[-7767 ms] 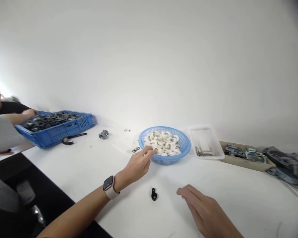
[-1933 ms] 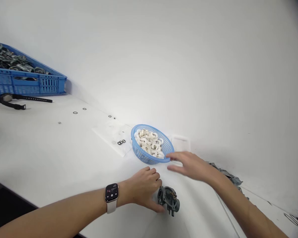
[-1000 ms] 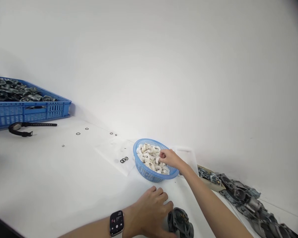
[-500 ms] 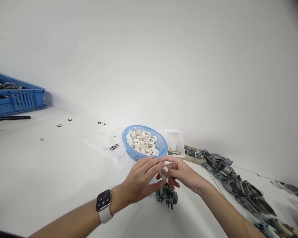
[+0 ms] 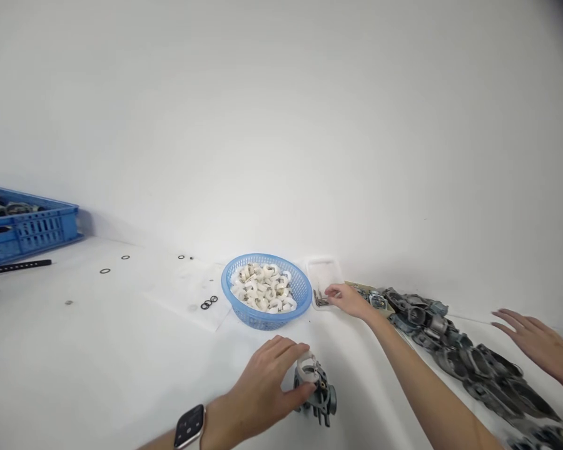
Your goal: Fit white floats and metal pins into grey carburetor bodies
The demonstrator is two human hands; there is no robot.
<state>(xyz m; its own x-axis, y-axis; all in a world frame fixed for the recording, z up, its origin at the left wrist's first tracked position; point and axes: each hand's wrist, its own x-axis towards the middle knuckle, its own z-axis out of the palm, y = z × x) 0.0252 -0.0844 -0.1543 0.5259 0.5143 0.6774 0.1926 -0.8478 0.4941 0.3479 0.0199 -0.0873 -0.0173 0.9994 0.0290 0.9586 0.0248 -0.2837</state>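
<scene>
My left hand, with a watch on its wrist, pinches a white C-shaped plastic float between thumb and fingers. The float rests against the top of a grey metal carburetor body, which stands on the table. My right hand reaches to a shallow white tray. Its fingers are drawn together over small metal pins at the tray's near end; whether a pin is between them is hidden. A blue mesh basket full of white floats stands left of the tray.
Grey carburetor bodies lie in a long row at right. Another person's hand hovers beyond them. At far left are a blue crate of metal parts and a black strap. Several black rubber rings are scattered on the table.
My right hand has left the float and moved right and away from me to the white tray. My left hand still holds the float, now lower against the carburetor body. Another person's hand has appeared at right.
</scene>
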